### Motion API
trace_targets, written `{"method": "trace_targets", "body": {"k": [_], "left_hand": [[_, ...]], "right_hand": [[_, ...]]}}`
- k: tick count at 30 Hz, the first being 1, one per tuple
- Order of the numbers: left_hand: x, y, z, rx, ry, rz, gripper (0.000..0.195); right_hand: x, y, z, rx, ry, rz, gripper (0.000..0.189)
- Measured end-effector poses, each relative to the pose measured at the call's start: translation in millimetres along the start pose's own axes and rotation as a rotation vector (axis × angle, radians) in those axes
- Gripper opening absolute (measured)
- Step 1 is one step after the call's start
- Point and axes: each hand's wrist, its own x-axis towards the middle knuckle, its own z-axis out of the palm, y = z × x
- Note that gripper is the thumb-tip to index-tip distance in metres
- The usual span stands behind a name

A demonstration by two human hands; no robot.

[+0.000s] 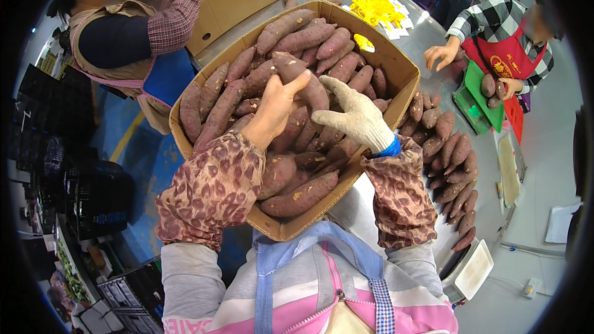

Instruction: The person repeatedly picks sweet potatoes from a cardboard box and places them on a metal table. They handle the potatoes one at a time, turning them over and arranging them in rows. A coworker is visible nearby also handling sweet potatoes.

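My bare left hand [277, 102] grips a large purple-skinned sweet potato [301, 79], its thumb laid across the top. On the other side, my right hand [355, 111] wears a cream knit glove with a blue cuff. Its fingers are apart and curve around the sweet potato's lower right side; whether they press on it I cannot tell. Both hands are above an open cardboard box [394, 65] filled with sweet potatoes [297, 195], many with pale scuffed patches. A yellow-rimmed hand hole shows in the box's far wall.
A heap of sweet potatoes [448, 148] lies on the metal table to the right. Beyond it, a person in a red apron works at a green scale [478, 97]. Yellow ties with white tags [380, 11] lie behind the box. Another person stands left beside a second box [236, 7].
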Motion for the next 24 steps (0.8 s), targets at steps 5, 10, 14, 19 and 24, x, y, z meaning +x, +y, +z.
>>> {"method": "trace_targets", "body": {"k": [5, 10, 14, 19, 24], "left_hand": [[-4.7, 7.4, -1.4, -0.090, -0.118, -0.031, 0.038], [-6.0, 14.8, 0.2, 0.027, -0.143, 0.042, 0.044], [-7.2, 18.2, 3.5, 0.093, -0.148, 0.138, 0.052], [-4.6, 17.5, -0.9, 0.138, -0.100, 0.162, 0.049], [4.2, 10.9, -11.6, 0.162, -0.025, 0.067, 0.040]], "right_hand": [[-3.0, 5.0, -1.0, 0.266, -0.037, 0.050, 0.071], [-9.3, 7.0, -13.7, 0.617, -0.177, 0.030, 0.059], [-12.1, 6.8, -21.3, 0.634, -0.246, 0.023, 0.059], [-8.6, 9.1, -18.4, 0.654, -0.256, 0.033, 0.056], [-6.9, 10.4, -16.4, 0.605, -0.188, 0.026, 0.057]]}}
